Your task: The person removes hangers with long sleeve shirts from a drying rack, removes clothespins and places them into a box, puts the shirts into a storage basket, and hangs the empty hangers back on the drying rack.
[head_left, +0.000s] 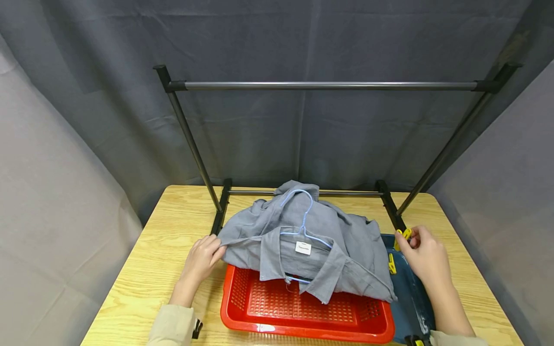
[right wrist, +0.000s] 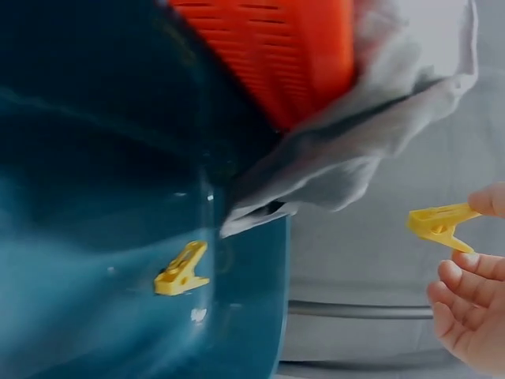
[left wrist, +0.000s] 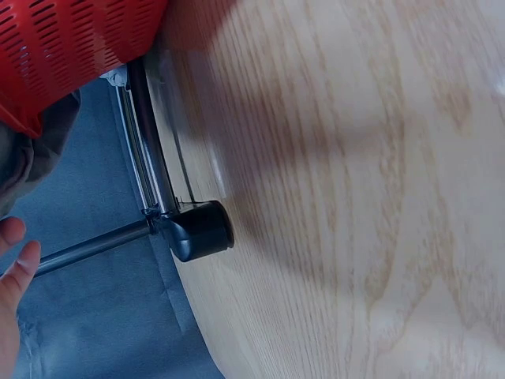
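Observation:
A grey collared shirt (head_left: 303, 226) with a light blue hanger (head_left: 305, 226) in its neck lies over the back of a red basket (head_left: 309, 331). My left hand (head_left: 201, 257) holds the shirt's left edge between thumb and fingers. Over the blue tub (head_left: 411, 293), my right hand (head_left: 426, 252) pinches a yellow clothespin (right wrist: 440, 223) by its handles. A second yellow clothespin (right wrist: 181, 272) lies in the tub. In the left wrist view, only the fingertips of my left hand (left wrist: 9, 292) show, near the cloth.
Behind the basket stands a dark metal rack with a horizontal bar (head_left: 329, 86) and slanted posts at both sides. Its feet (head_left: 221, 206) rest on the wooden table (head_left: 182, 216). Grey curtains hang at the back and sides.

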The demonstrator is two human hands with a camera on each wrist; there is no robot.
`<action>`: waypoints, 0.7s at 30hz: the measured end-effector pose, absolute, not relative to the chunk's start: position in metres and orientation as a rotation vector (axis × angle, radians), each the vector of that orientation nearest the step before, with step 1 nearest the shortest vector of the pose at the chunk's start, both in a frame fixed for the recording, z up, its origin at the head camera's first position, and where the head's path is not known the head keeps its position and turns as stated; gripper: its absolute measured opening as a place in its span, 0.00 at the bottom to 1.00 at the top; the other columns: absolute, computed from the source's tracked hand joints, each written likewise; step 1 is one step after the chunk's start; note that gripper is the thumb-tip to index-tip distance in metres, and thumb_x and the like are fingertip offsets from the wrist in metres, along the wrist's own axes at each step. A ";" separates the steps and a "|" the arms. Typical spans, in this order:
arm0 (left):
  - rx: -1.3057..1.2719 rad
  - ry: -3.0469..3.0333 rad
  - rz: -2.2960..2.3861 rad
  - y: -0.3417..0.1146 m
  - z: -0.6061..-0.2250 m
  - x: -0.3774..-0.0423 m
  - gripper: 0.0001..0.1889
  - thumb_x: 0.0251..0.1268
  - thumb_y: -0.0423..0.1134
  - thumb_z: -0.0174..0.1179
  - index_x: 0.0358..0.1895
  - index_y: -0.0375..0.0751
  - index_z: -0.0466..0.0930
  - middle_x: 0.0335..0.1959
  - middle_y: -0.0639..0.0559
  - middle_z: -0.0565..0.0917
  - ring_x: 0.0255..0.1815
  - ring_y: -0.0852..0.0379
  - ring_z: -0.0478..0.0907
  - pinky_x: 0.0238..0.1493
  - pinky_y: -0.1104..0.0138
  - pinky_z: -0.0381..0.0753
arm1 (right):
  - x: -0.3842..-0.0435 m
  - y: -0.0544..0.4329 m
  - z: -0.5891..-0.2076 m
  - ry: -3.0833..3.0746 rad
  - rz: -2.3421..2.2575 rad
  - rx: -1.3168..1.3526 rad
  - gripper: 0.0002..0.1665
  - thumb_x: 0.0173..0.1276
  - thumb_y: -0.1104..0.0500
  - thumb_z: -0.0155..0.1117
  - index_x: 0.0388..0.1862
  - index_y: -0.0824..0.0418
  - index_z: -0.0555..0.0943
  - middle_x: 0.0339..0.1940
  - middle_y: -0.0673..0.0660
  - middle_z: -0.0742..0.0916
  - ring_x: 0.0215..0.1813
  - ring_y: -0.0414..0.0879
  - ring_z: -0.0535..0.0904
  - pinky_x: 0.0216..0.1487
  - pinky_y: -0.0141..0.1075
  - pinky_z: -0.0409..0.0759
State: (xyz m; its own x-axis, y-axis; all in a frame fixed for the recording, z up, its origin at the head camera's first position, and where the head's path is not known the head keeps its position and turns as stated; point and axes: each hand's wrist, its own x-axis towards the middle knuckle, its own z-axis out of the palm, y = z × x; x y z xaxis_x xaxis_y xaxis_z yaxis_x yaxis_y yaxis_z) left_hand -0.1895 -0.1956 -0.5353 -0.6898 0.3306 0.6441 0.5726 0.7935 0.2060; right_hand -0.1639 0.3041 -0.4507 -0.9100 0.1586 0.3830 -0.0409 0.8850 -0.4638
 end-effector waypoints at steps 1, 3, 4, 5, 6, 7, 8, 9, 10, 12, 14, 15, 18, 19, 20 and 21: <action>-0.669 -2.375 -0.529 -0.195 -0.535 -0.190 0.12 0.60 0.40 0.51 0.20 0.47 0.63 0.23 0.55 0.68 0.26 0.53 0.69 0.29 0.60 0.69 | -0.163 0.305 -0.453 -2.644 0.659 -0.091 0.18 0.63 0.51 0.58 0.32 0.67 0.70 0.20 0.55 0.71 0.22 0.48 0.66 0.23 0.36 0.60; -0.670 -2.372 -0.527 -0.195 -0.535 -0.190 0.12 0.61 0.41 0.51 0.21 0.47 0.63 0.23 0.55 0.68 0.26 0.54 0.69 0.29 0.60 0.69 | -0.162 0.308 -0.457 -2.660 0.650 -0.102 0.19 0.62 0.51 0.59 0.32 0.68 0.70 0.20 0.55 0.71 0.22 0.49 0.66 0.24 0.36 0.60; -0.671 -2.369 -0.527 -0.195 -0.535 -0.190 0.12 0.62 0.41 0.51 0.21 0.47 0.63 0.23 0.55 0.68 0.26 0.54 0.69 0.29 0.60 0.69 | -0.161 0.309 -0.459 -2.671 0.647 -0.109 0.19 0.62 0.51 0.59 0.32 0.68 0.70 0.20 0.55 0.71 0.22 0.49 0.66 0.24 0.36 0.60; -0.671 -2.370 -0.527 -0.195 -0.535 -0.190 0.12 0.62 0.41 0.50 0.21 0.46 0.63 0.23 0.55 0.68 0.26 0.54 0.69 0.29 0.60 0.69 | -0.160 0.311 -0.460 -2.681 0.645 -0.115 0.19 0.62 0.51 0.59 0.32 0.68 0.70 0.20 0.55 0.72 0.22 0.49 0.67 0.24 0.37 0.61; -0.670 -2.370 -0.528 -0.195 -0.535 -0.190 0.12 0.62 0.41 0.50 0.21 0.46 0.63 0.23 0.55 0.68 0.26 0.54 0.69 0.29 0.60 0.69 | -0.160 0.312 -0.462 -2.691 0.645 -0.121 0.20 0.62 0.51 0.59 0.33 0.69 0.70 0.20 0.55 0.72 0.23 0.49 0.67 0.24 0.37 0.62; -0.669 -2.371 -0.526 -0.195 -0.535 -0.190 0.12 0.62 0.41 0.50 0.21 0.47 0.63 0.23 0.55 0.68 0.25 0.54 0.69 0.29 0.60 0.69 | -0.160 0.314 -0.465 -2.703 0.639 -0.126 0.20 0.62 0.51 0.58 0.33 0.69 0.70 0.20 0.55 0.72 0.23 0.49 0.68 0.24 0.37 0.62; -0.668 -2.372 -0.524 -0.195 -0.536 -0.190 0.12 0.62 0.41 0.50 0.21 0.47 0.63 0.23 0.55 0.68 0.25 0.54 0.69 0.29 0.60 0.69 | -0.160 0.316 -0.467 -2.715 0.635 -0.130 0.20 0.62 0.51 0.58 0.34 0.70 0.70 0.20 0.55 0.73 0.23 0.49 0.68 0.24 0.38 0.63; -0.667 -2.372 -0.523 -0.195 -0.536 -0.190 0.12 0.62 0.41 0.51 0.21 0.47 0.63 0.23 0.55 0.67 0.25 0.54 0.68 0.29 0.60 0.69 | -0.160 0.318 -0.469 -2.732 0.631 -0.132 0.21 0.62 0.51 0.58 0.34 0.70 0.70 0.20 0.55 0.73 0.22 0.49 0.68 0.24 0.38 0.63; -0.669 -2.371 -0.522 -0.195 -0.536 -0.189 0.12 0.61 0.41 0.51 0.21 0.47 0.63 0.23 0.55 0.67 0.25 0.54 0.68 0.29 0.60 0.69 | -0.159 0.320 -0.471 -2.749 0.628 -0.139 0.21 0.62 0.51 0.58 0.34 0.70 0.70 0.20 0.55 0.73 0.22 0.49 0.68 0.24 0.37 0.63; -0.670 -2.373 -0.519 -0.195 -0.536 -0.189 0.12 0.61 0.40 0.51 0.21 0.47 0.63 0.23 0.55 0.67 0.25 0.54 0.68 0.29 0.60 0.69 | -0.158 0.323 -0.474 -2.780 0.620 -0.148 0.21 0.62 0.51 0.58 0.32 0.70 0.70 0.19 0.55 0.72 0.21 0.49 0.67 0.23 0.37 0.62; -0.670 -2.377 -0.518 -0.195 -0.536 -0.189 0.12 0.60 0.40 0.52 0.21 0.47 0.63 0.23 0.55 0.68 0.25 0.54 0.68 0.29 0.60 0.69 | -0.157 0.326 -0.477 -2.811 0.608 -0.153 0.21 0.62 0.50 0.58 0.31 0.69 0.69 0.18 0.55 0.72 0.20 0.48 0.66 0.22 0.36 0.60; -0.668 -2.378 -0.520 -0.195 -0.535 -0.189 0.12 0.60 0.40 0.52 0.21 0.47 0.63 0.23 0.55 0.68 0.25 0.54 0.68 0.29 0.60 0.69 | -0.157 0.327 -0.478 -2.828 0.604 -0.156 0.21 0.62 0.50 0.58 0.30 0.69 0.69 0.18 0.54 0.71 0.20 0.48 0.66 0.21 0.36 0.60; -0.665 -2.382 -0.520 -0.196 -0.535 -0.189 0.12 0.59 0.39 0.52 0.21 0.47 0.63 0.23 0.55 0.68 0.25 0.54 0.68 0.29 0.60 0.69 | -0.155 0.329 -0.482 -2.873 0.604 -0.157 0.22 0.63 0.49 0.57 0.29 0.69 0.68 0.17 0.55 0.71 0.19 0.48 0.65 0.21 0.36 0.59; -0.665 -2.384 -0.522 -0.196 -0.535 -0.189 0.11 0.59 0.39 0.52 0.21 0.47 0.63 0.23 0.55 0.68 0.25 0.54 0.68 0.29 0.60 0.69 | -0.155 0.330 -0.483 -2.890 0.603 -0.159 0.22 0.63 0.49 0.57 0.29 0.69 0.68 0.17 0.55 0.71 0.19 0.47 0.65 0.20 0.36 0.59; -0.663 -2.385 -0.521 -0.196 -0.535 -0.189 0.12 0.59 0.39 0.52 0.21 0.47 0.63 0.23 0.55 0.68 0.25 0.54 0.68 0.29 0.60 0.69 | -0.154 0.331 -0.484 -2.907 0.602 -0.162 0.22 0.63 0.49 0.57 0.29 0.69 0.68 0.17 0.55 0.70 0.19 0.47 0.65 0.20 0.36 0.59; -0.664 -2.386 -0.522 -0.196 -0.535 -0.189 0.12 0.59 0.39 0.52 0.21 0.47 0.63 0.23 0.55 0.68 0.25 0.54 0.68 0.29 0.60 0.69 | -0.155 0.332 -0.486 -2.927 0.595 -0.168 0.22 0.63 0.48 0.56 0.28 0.68 0.68 0.17 0.54 0.70 0.18 0.47 0.65 0.20 0.35 0.59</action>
